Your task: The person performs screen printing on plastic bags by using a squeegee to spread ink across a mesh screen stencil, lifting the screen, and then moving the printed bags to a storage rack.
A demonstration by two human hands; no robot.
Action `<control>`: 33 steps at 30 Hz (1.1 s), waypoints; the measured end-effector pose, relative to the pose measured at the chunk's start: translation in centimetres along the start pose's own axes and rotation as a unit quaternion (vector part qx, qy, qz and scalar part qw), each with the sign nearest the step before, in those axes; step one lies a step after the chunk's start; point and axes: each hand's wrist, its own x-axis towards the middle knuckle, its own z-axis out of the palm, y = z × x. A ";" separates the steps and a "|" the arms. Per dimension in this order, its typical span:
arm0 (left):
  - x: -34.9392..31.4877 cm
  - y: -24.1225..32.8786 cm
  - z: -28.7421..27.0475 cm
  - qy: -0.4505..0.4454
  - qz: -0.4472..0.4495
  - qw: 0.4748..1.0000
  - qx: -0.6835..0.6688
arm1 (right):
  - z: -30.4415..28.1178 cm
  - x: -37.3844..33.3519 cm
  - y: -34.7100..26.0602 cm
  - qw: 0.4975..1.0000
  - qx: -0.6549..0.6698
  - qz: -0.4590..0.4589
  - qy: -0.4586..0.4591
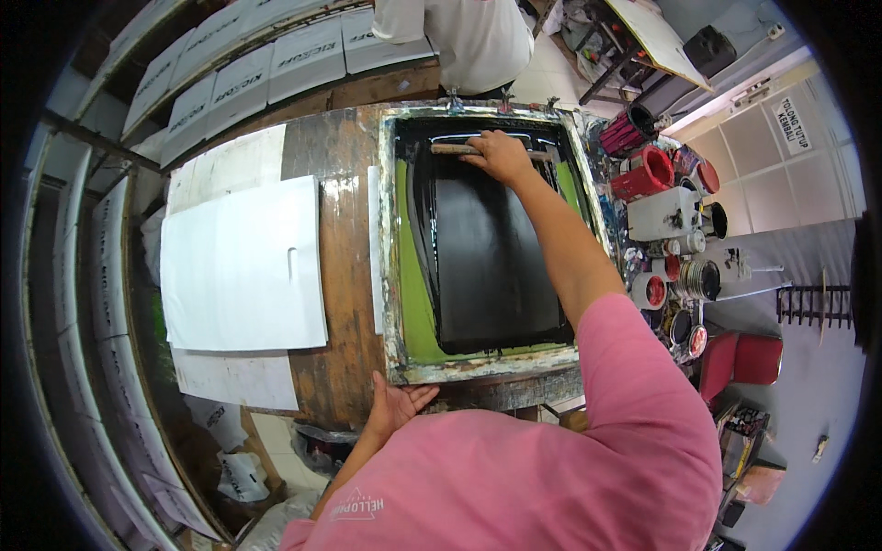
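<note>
A screen-printing frame (391,275) lies on the table, its wooden rim spattered with paint. Black ink (496,266) covers most of the mesh, with green mesh showing along the sides. At the far end of the screen, my right hand (501,157) is closed over the wooden handle of a squeegee (448,149); its blade side is hidden in the ink. My left hand (397,406) is by the frame's near left corner, thumb and fingers stretched apart, next to the rim. Whether it touches the rim I cannot tell.
White bags (243,266) lie stacked on the wooden table (335,303) to the left. Paint cans and tubs (645,173) crowd the right side. Shelves (110,367) with white printed bags line the left and back. A person (478,41) stands beyond the table.
</note>
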 end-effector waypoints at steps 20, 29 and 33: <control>-4.0 5.6 11.6 -0.240 0.255 0.936 0.021 | -24.9 -24.4 -19.8 0.980 -0.049 -0.021 0.189; 8.1 -0.3 5.3 0.269 0.243 0.355 0.862 | -30.9 -16.5 -17.4 0.959 -0.027 -0.016 0.282; 9.3 -1.7 3.3 0.241 0.182 0.347 0.888 | -32.6 -14.4 -16.6 0.963 -0.030 -0.005 0.266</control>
